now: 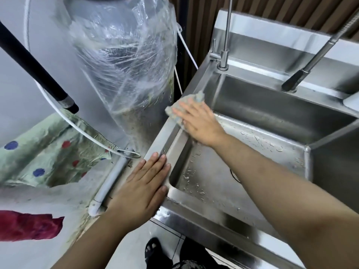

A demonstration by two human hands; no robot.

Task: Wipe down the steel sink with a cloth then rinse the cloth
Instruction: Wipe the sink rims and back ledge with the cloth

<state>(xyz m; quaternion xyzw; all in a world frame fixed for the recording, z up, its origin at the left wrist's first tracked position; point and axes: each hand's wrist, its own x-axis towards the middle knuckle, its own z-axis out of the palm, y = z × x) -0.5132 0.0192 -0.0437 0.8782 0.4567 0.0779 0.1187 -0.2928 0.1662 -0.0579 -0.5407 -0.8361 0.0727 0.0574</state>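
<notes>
The steel sink [242, 216] fills the right half of the view, with two basins and water drops on its walls. A grey-blue cloth [191, 100] lies on the sink's left rim by the divider between the basins. My right hand [200, 123] presses flat on the cloth, fingers spread over it. Nearer to me, my left hand [144, 186] rests flat on the left rim with fingers together, holding nothing.
A thin steel tap [225, 55] rises at the back left corner of the sink. A black-tipped spray hose [297, 78] hangs over the far basin. A large container wrapped in clear plastic [124, 55] stands left of the sink. White hoses and patterned fabric [38, 158] lie at the left.
</notes>
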